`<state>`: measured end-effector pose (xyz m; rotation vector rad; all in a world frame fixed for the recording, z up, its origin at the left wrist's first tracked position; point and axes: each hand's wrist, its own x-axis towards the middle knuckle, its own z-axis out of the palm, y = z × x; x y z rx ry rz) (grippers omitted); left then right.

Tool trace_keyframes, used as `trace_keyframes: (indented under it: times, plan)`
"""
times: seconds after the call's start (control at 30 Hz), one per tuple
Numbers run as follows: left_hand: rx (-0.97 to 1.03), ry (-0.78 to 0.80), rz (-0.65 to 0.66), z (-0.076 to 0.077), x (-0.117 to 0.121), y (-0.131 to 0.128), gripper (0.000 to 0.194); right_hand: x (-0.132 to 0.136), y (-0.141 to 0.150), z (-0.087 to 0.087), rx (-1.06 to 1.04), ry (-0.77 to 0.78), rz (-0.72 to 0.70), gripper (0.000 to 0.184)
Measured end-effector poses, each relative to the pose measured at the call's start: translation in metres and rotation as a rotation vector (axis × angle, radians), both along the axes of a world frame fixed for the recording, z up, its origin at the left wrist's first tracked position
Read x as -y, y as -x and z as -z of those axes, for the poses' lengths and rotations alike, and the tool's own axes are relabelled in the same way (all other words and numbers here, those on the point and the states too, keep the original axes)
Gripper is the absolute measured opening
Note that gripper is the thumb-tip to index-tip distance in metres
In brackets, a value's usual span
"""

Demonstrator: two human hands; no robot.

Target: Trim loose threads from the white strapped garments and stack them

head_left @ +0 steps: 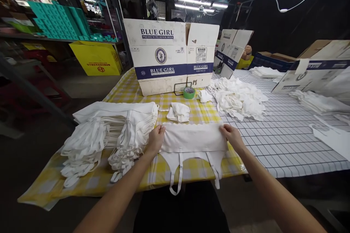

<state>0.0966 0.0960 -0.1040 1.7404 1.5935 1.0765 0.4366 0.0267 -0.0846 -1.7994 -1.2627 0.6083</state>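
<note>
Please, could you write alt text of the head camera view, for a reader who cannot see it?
A person's left grip and right grip hold a white strapped garment by its far corners, over a yellow checked tablecloth. Stacked white garments lie left; farther back are green tape and a Blue Girl carton, with heaped white fabric to the right.

One white top (191, 137) with two straps (181, 166); one stack of strapped white garments (117, 110); one green tape roll (188, 95); two small white bundles (179, 112); three blue-banded white cartons (166, 49); one large yellow bag (95, 60).
</note>
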Motion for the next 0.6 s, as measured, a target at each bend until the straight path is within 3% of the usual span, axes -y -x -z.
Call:
trace_keyframes:
  times: [0.2, 0.33, 0.47, 0.6]
  plan:
    - [0.003, 0.009, -0.013, 0.008, -0.017, -0.007, 0.028, -0.01, -0.001, 0.005, -0.061, -0.015, 0.004, 0.04]
    - [0.035, -0.013, -0.014, 0.005, -0.016, -0.01, 0.028, -0.011, -0.002, 0.005, -0.104, -0.032, -0.009, 0.037]
    - [0.088, -0.054, 0.009, -0.013, -0.004, -0.009, 0.028, -0.005, -0.005, -0.009, -0.145, -0.077, -0.047, 0.035]
    - [0.18, -0.11, 0.051, -0.047, 0.009, -0.003, 0.028, 0.001, -0.008, -0.04, -0.162, -0.158, -0.087, 0.032]
